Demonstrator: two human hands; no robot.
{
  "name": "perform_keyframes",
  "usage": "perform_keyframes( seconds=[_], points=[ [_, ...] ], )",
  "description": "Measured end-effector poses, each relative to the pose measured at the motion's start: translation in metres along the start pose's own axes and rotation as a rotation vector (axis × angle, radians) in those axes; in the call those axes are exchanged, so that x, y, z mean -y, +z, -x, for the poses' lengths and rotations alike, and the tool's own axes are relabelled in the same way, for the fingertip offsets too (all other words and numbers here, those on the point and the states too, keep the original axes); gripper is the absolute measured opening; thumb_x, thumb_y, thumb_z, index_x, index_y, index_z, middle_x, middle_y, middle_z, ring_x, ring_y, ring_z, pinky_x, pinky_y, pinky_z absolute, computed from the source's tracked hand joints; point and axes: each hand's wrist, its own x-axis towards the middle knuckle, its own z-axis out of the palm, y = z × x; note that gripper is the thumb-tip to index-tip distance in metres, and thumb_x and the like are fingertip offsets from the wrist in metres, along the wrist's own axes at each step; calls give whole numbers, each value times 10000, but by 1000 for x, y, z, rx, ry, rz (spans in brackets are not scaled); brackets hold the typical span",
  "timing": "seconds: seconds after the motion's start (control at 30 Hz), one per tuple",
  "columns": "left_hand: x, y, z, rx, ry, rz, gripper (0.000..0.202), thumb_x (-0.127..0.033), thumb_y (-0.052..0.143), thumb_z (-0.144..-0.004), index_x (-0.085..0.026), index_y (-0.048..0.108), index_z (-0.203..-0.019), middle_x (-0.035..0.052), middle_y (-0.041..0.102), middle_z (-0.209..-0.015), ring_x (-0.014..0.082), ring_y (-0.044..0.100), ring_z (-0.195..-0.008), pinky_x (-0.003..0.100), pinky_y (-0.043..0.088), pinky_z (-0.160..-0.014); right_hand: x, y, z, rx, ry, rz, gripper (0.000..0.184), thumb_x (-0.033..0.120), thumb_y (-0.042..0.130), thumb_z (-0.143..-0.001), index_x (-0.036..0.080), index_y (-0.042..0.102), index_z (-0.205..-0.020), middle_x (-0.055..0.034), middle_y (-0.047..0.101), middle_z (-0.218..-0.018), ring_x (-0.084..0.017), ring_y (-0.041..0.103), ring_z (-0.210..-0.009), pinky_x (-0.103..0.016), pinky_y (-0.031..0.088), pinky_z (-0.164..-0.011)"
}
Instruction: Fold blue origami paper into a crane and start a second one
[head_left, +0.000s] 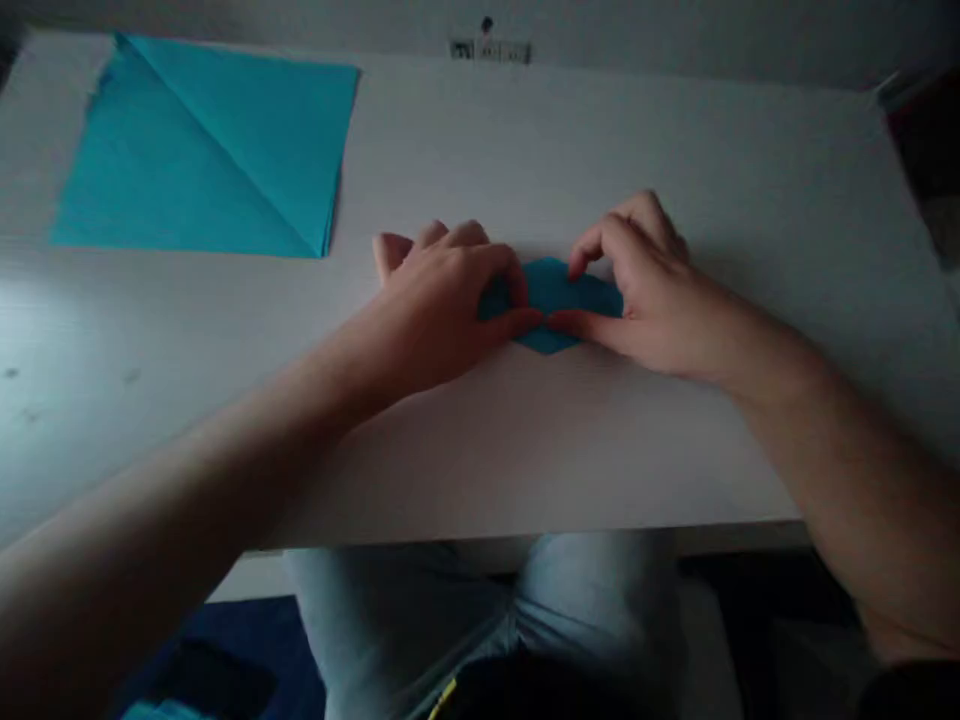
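Note:
A small folded piece of blue paper (549,290) lies on the white table between my hands, its upper and lower corners showing. My left hand (457,290) grips its left end, with the thumb pressed on the front and the index finger curled over the top. On the right end, my right hand (637,275) pinches the paper in the same way. The two thumb tips nearly meet near the paper's middle. Both side ends of the paper are partly hidden by my fingers.
Flat at the back left of the white table (525,440) are larger sheets of blue paper (225,150), creased along a diagonal. A socket strip (490,51) sits at the table's back edge. The front edge runs just above my legs (420,620).

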Motion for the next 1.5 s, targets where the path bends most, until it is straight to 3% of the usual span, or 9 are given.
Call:
perform_keyframes(
  seconds=[0.17, 0.53, 0.67, 0.73, 0.9, 1.03, 1.23, 1.37, 1.5],
  points=[
    [4, -2, 6, -37, 58, 22, 200, -426, 723, -1197, -237, 786, -1212, 113, 779, -1285, 404, 674, -1349, 741, 459, -1320, -6, -12, 3, 55, 17, 5, 552, 273, 992, -921, 317, 681, -1376, -128, 627, -1464, -479, 724, -1378, -762, 646, -1185],
    [12, 5, 3, -45, 61, -62, 240, -465, 773, -1122, -328, 834, -1309, 110, 807, -1351, 462, 688, -1317, 837, 526, -1238, -35, -39, 11, 226, 90, -219, 594, 471, 996, -913, 288, 709, -1401, -127, 559, -1529, -380, 765, -1348, -654, 672, -1300],
    [9, -1, 5, -14, 52, -69, 285, -450, 796, -1098, -378, 831, -1372, 110, 817, -1362, 475, 673, -1332, 831, 541, -1235, -37, -52, 6, 288, 131, -232, 533, 460, 995, -934, 280, 739, -1366, -134, 625, -1503, -333, 751, -1249, -593, 685, -1244],
    [8, -4, 6, -9, 65, -48, 300, -420, 762, -1130, -312, 811, -1406, 128, 812, -1348, 449, 690, -1316, 820, 537, -1257, -36, -57, 2, 309, 150, -266, 492, 514, 994, -957, 281, 768, -1327, -118, 694, -1410, -316, 733, -1192, -552, 682, -1156],
    [14, -3, 7, -74, 125, 13, 405, -368, 735, -1171, -181, 707, -1528, 185, 696, -1563, 390, 717, -1400, 740, 543, -1324, -26, -52, -6, 228, 233, -330, 484, 727, 858, -1079, 256, 805, -1178, -99, 730, -1205, -272, 693, -1015, -463, 612, -902],
    [21, 2, 6, -102, 122, -3, 409, -420, 801, -1133, -214, 723, -1477, 177, 679, -1561, 459, 691, -1495, 780, 544, -1330, -19, -41, -6, 150, 179, -281, 450, 662, 994, -952, 280, 792, -1077, -110, 713, -1261, -314, 688, -1054, -513, 629, -966],
    [20, -2, 5, -78, 95, 18, 432, -398, 886, -1085, -188, 717, -1422, 133, 778, -1393, 416, 767, -1383, 725, 541, -1325, -14, -41, -6, 214, 155, -314, 369, 597, 961, -952, 290, 773, -1031, -100, 708, -1206, -313, 666, -1012, -524, 602, -926],
    [20, -9, 2, -13, 219, 54, 437, -338, 905, -1062, -220, 743, -1450, 75, 838, -1315, 366, 793, -1318, 671, 511, -1324, -7, -40, -6, 124, 184, -411, 486, 562, 997, -934, 307, 822, -1309, -91, 759, -1340, -317, 702, -1076, -514, 635, -978],
    [23, -8, 0, -44, 377, 7, 335, -361, 914, -1062, -317, 836, -1385, 73, 766, -1583, 401, 706, -1500, 690, 472, -1337, 0, -38, -4, 204, 141, -537, 612, 544, 975, -982, 393, 793, -1546, -32, 835, -1286, -321, 781, -1133, -486, 672, -1006]
  ],
)
